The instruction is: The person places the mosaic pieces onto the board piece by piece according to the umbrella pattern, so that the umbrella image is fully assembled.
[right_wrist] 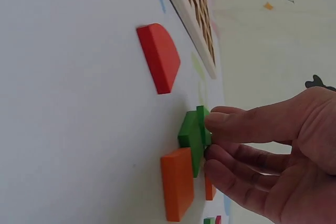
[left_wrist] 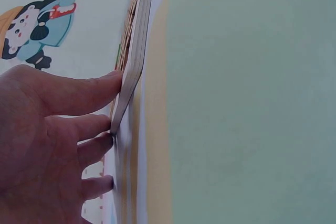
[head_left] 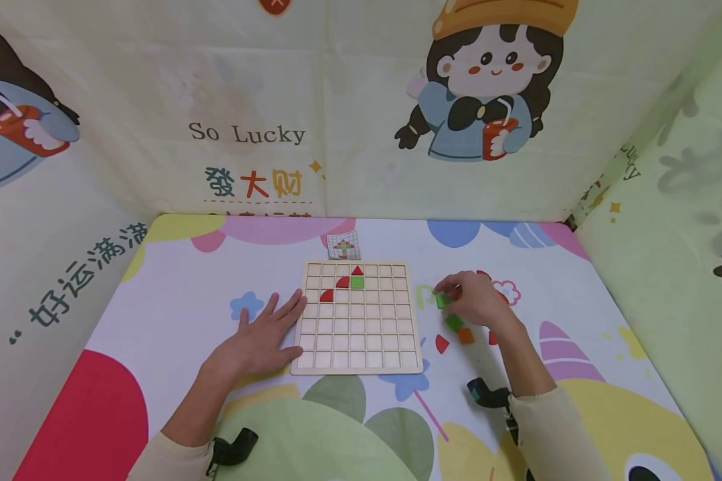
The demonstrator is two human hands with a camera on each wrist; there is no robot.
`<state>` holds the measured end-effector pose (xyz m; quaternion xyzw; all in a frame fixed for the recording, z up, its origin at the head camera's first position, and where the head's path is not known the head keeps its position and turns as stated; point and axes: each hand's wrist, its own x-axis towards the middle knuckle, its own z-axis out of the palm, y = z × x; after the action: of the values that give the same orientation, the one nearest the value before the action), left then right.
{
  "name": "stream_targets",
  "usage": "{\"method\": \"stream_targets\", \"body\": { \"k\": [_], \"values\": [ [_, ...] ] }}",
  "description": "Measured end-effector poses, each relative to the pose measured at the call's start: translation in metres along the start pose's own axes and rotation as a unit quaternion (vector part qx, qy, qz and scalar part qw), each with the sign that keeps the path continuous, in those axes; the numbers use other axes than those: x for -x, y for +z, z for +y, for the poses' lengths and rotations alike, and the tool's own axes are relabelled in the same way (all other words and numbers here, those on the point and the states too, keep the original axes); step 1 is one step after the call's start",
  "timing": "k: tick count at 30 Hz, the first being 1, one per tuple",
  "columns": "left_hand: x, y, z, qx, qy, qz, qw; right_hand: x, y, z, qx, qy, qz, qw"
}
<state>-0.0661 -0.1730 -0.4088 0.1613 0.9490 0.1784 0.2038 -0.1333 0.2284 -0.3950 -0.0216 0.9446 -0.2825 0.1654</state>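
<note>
A wooden grid board (head_left: 366, 345) lies on the table. In its upper cells sit a red triangle (head_left: 357, 270), a green square (head_left: 357, 282) and two red quarter-round pieces (head_left: 327, 296). Along the board's left edge rests my left hand (head_left: 263, 342), fingers spread and thumb against the rim (left_wrist: 118, 80). To the right of the board, my right hand (head_left: 478, 300) pinches a green block (right_wrist: 203, 124) between thumb and fingers. Close by it lie another green block (head_left: 454, 323), an orange block (head_left: 466, 335) and a red quarter-round piece (head_left: 442, 343).
Behind the board lies a small card (head_left: 343, 246) with a coloured grid pattern. More red pieces (head_left: 493, 338) are partly hidden by the right hand and wrist. A printed cloth (head_left: 361, 174) rises at the back and sides of the table.
</note>
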Motion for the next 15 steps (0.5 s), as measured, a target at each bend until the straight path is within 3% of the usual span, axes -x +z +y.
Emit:
{"method": "stream_targets", "body": {
  "k": [15],
  "values": [
    [-0.0007, 0.0022, -0.0025, -0.001, 0.001, 0.004, 1.0, -0.0016, 0.0085, 0.0078, 0.009, -0.025, 0.031, 0.9992]
  ]
}}
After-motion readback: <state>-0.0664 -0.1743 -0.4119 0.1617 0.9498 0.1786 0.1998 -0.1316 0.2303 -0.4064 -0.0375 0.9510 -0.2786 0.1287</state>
